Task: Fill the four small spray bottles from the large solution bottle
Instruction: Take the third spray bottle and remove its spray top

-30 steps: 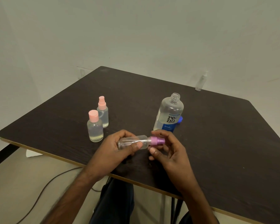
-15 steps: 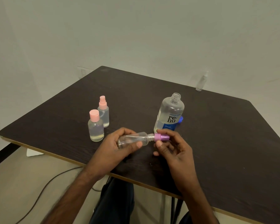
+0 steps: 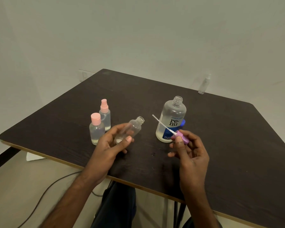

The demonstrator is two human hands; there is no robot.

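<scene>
Two hands are held over the near part of the dark wood-grain table (image 3: pixel 229 145). The left hand (image 3: pixel 112 143) curls round a small clear plastic bottle (image 3: pixel 134 127), tilted with its open neck up and to the right. The right hand (image 3: pixel 190 153) pinches a purple spray top (image 3: pixel 181 137) whose white dip tube slants up-left, clear of that bottle. Just behind stands the large clear solution bottle (image 3: pixel 171 116), uncapped, with a blue cap (image 3: pixel 183 122) by its base. Farther left stand a pink-capped small bottle (image 3: pixel 96 130) and a pink-sprayer small bottle (image 3: pixel 105 116). A slim clear spray bottle (image 3: pixel 204 84) stands at the far edge.

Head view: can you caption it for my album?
Left hand holds an open small bottle; right hand pinches its purple sprayer.
</scene>
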